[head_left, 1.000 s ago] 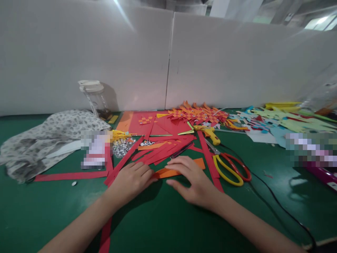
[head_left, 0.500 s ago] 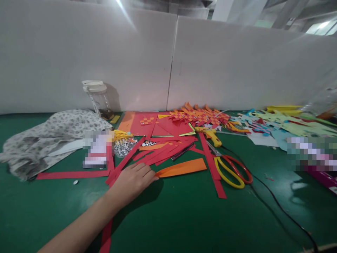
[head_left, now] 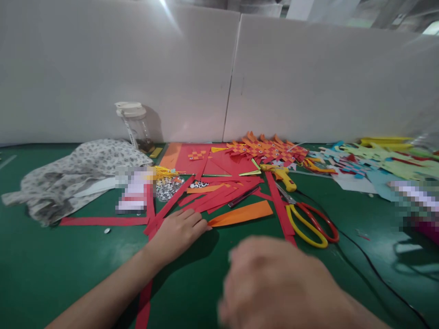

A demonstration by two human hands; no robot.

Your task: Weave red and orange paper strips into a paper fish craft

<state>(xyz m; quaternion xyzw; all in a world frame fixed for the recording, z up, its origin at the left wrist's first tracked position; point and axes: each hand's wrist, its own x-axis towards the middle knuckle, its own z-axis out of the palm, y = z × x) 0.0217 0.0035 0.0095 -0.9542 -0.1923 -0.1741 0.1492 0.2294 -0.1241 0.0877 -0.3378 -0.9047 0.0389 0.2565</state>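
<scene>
My left hand point(head_left: 183, 233) rests palm down at the centre, its thumb and fingers pinching the left end of an orange paper strip point(head_left: 245, 213). That strip looks folded and widens toward the right. Red paper strips point(head_left: 214, 195) lie around and under this hand, one running toward the front edge. My right hand point(head_left: 270, 278) is in the foreground, smeared by motion, with its fingers curled in; I cannot make out whether it holds anything. Beyond it are scissors point(head_left: 313, 226) with one yellow and one red handle, and a yellow glue gun point(head_left: 281, 175).
Woven red-and-orange paper fish point(head_left: 264, 148) pile up at the back. Googly eyes point(head_left: 168, 188) lie left of centre. A patterned cloth point(head_left: 85, 167) and a lidded bottle point(head_left: 134, 125) stand at left. A black cord point(head_left: 372, 265) crosses the right side; pale paper pieces point(head_left: 384, 157) lie beyond.
My right hand has come into view at the lower middle. My left hand keeps its pinch on the orange strip. The whole view has shifted slightly.
</scene>
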